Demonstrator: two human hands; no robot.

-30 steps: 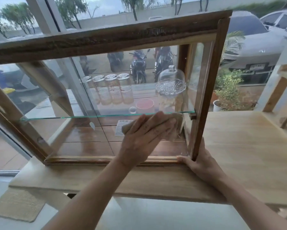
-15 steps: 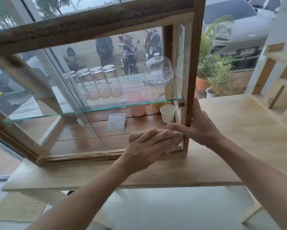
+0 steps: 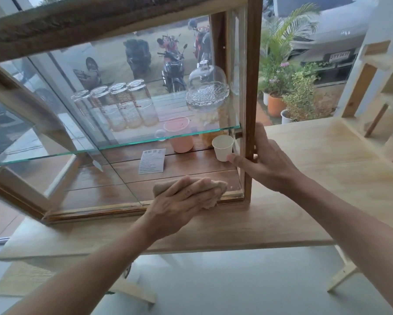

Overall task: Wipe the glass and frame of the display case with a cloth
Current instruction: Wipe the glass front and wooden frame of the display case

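A wooden display case with glass panes stands on a pale wooden table. My left hand presses a beige cloth flat against the lower right of the front glass, just above the bottom frame rail. My right hand grips the case's right front post at mid height, thumb on the glass side. A glass shelf crosses the inside of the case.
Behind the glass are several upturned glasses, a glass dome, a pink cup, a white paper cup and a printed card. A wooden rack stands at the right. Potted plants sit outside.
My left hand slid the cloth down from mid glass to the bottom right corner. My right hand moved up from the foot of the post to grip it at shelf height.
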